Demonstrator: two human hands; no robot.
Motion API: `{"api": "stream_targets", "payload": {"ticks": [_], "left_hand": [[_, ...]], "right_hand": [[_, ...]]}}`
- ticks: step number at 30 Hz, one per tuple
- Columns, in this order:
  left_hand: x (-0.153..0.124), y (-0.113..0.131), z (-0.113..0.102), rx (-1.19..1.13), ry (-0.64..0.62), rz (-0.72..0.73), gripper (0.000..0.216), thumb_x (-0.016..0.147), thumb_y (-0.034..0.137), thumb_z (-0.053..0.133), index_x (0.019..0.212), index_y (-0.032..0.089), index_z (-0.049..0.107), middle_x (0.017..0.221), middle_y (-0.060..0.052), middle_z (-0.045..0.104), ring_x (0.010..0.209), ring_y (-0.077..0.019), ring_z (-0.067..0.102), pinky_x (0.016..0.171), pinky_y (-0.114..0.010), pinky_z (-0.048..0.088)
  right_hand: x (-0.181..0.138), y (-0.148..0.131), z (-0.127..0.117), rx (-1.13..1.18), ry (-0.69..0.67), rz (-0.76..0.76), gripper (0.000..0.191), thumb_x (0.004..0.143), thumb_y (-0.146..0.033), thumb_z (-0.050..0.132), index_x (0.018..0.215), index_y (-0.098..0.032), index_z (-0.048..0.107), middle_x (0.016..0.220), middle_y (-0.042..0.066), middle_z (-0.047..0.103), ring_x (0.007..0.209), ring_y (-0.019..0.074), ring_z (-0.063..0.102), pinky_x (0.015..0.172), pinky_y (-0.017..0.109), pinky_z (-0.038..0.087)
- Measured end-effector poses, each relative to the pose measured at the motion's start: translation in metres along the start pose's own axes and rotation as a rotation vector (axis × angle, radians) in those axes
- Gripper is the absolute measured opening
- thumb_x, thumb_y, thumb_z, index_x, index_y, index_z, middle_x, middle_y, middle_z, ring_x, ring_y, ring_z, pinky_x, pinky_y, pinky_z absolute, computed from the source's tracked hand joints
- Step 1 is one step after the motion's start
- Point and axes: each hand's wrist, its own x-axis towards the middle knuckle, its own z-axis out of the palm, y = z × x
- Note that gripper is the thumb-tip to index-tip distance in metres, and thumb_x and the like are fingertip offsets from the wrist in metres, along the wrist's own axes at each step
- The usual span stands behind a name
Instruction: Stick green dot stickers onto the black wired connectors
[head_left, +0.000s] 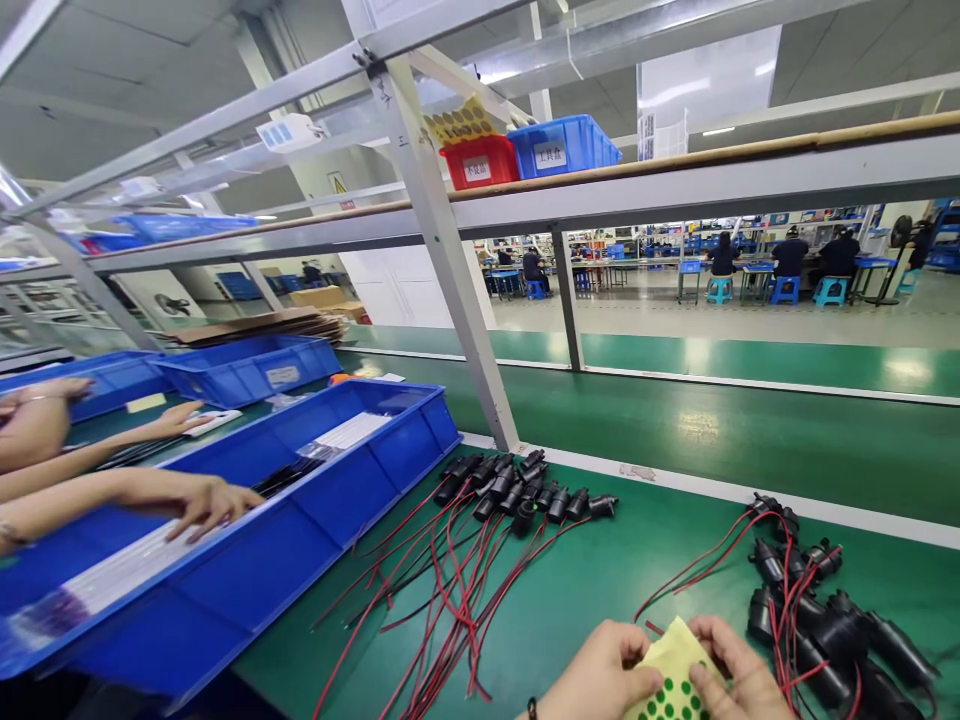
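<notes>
My left hand [600,670] and my right hand [739,668] together hold a yellowish sheet of green round stickers [673,680] at the bottom edge of the view, above the green table [600,570]. A row of small black pump-like parts [525,490] with red and black wires [442,590] lies on the mat ahead and to the left. Another heap of the same black parts [825,620] with red wires sits right beside my right hand.
A long blue tray [300,520] lies at left, and a co-worker's hand [202,505] reaches into it. More blue bins [255,368] stand behind. A grey frame post [450,270] rises mid-table, carrying a shelf with a red bin [480,162] and a blue bin [562,145]. Seated workers are far off.
</notes>
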Motion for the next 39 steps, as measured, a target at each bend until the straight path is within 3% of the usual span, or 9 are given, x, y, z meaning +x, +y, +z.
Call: {"api": "stream_targets", "payload": {"ticks": [3, 7, 10, 13, 17, 24, 33, 37, 39], "left_hand": [[0.014, 0.022, 0.004, -0.079, -0.056, 0.013, 0.033, 0.065, 0.041, 0.066, 0.053, 0.018, 0.047, 0.051, 0.007, 0.038, 0.049, -0.0078, 0.032, 0.048, -0.023, 0.022], [0.028, 0.038, 0.011, -0.114, 0.008, 0.071, 0.044, 0.064, 0.043, 0.068, 0.044, 0.020, 0.037, 0.045, 0.008, 0.028, 0.044, -0.0060, 0.024, 0.045, -0.025, 0.015], [0.034, 0.039, 0.014, -0.153, -0.008, 0.149, 0.051, 0.066, 0.046, 0.069, 0.042, 0.020, 0.032, 0.045, 0.008, 0.025, 0.045, -0.0060, 0.021, 0.045, -0.026, 0.013], [0.036, 0.032, 0.015, -0.191, -0.031, 0.195, 0.053, 0.067, 0.052, 0.068, 0.042, 0.019, 0.035, 0.050, 0.007, 0.030, 0.049, -0.0071, 0.024, 0.047, -0.026, 0.015], [0.038, 0.021, 0.013, -0.132, -0.003, 0.248, 0.054, 0.070, 0.055, 0.067, 0.045, 0.019, 0.037, 0.055, 0.005, 0.035, 0.056, -0.0096, 0.030, 0.052, -0.026, 0.021], [0.040, 0.019, 0.012, -0.125, -0.055, 0.427, 0.054, 0.075, 0.040, 0.064, 0.043, 0.021, 0.024, 0.050, 0.007, 0.022, 0.051, -0.0087, 0.022, 0.051, -0.029, 0.017], [0.039, 0.022, 0.012, -0.187, -0.017, 0.156, 0.049, 0.069, 0.045, 0.063, 0.045, 0.021, 0.028, 0.048, 0.008, 0.023, 0.048, -0.0070, 0.020, 0.048, -0.027, 0.013], [0.041, 0.019, 0.009, -0.133, -0.019, 0.075, 0.050, 0.066, 0.048, 0.067, 0.046, 0.022, 0.030, 0.046, 0.009, 0.025, 0.046, -0.0064, 0.020, 0.047, -0.025, 0.014], [0.041, 0.017, 0.008, -0.039, -0.076, 0.050, 0.047, 0.066, 0.047, 0.069, 0.046, 0.021, 0.035, 0.045, 0.008, 0.028, 0.046, -0.0073, 0.024, 0.047, -0.024, 0.018]], "right_hand": [[0.005, -0.005, -0.011, -0.013, 0.200, -0.031, 0.028, 0.089, -0.040, 0.048, 0.109, -0.023, 0.058, 0.086, 0.005, 0.071, 0.077, 0.0199, 0.068, 0.071, 0.030, 0.054], [0.012, -0.010, -0.025, -0.533, 0.526, -0.411, 0.018, 0.086, -0.029, 0.055, 0.100, -0.028, 0.065, 0.114, 0.012, 0.061, 0.100, 0.0299, 0.063, 0.080, 0.044, 0.052], [0.017, -0.015, -0.030, -0.821, 0.579, -0.681, 0.015, 0.082, -0.018, 0.057, 0.086, -0.030, 0.066, 0.115, 0.012, 0.058, 0.100, 0.0332, 0.060, 0.079, 0.052, 0.051], [0.020, -0.015, -0.029, -0.950, 0.563, -0.771, 0.018, 0.079, -0.014, 0.059, 0.084, -0.030, 0.066, 0.112, 0.012, 0.061, 0.102, 0.0357, 0.059, 0.078, 0.056, 0.051], [0.020, -0.008, -0.026, -0.958, 0.539, -0.772, 0.013, 0.080, -0.018, 0.060, 0.082, -0.030, 0.067, 0.105, 0.009, 0.066, 0.101, 0.0344, 0.061, 0.076, 0.050, 0.053], [0.019, 0.003, -0.025, -0.936, 0.497, -0.745, 0.015, 0.082, -0.019, 0.055, 0.073, -0.028, 0.063, 0.089, 0.004, 0.068, 0.096, 0.0291, 0.066, 0.077, 0.044, 0.054], [0.016, -0.020, -0.015, -0.913, 0.454, -0.713, 0.018, 0.081, -0.009, 0.052, 0.074, -0.025, 0.057, 0.090, 0.004, 0.068, 0.099, 0.0283, 0.067, 0.086, 0.047, 0.053], [0.016, -0.026, -0.051, -0.928, 0.417, -0.609, 0.014, 0.086, -0.017, 0.053, 0.095, -0.025, 0.058, 0.101, 0.008, 0.069, 0.105, 0.0288, 0.066, 0.088, 0.046, 0.054], [0.015, -0.025, -0.082, -1.023, 0.433, -0.499, 0.035, 0.088, -0.028, 0.056, 0.122, -0.021, 0.051, 0.112, 0.014, 0.068, 0.103, 0.0297, 0.067, 0.084, 0.046, 0.056]]}}
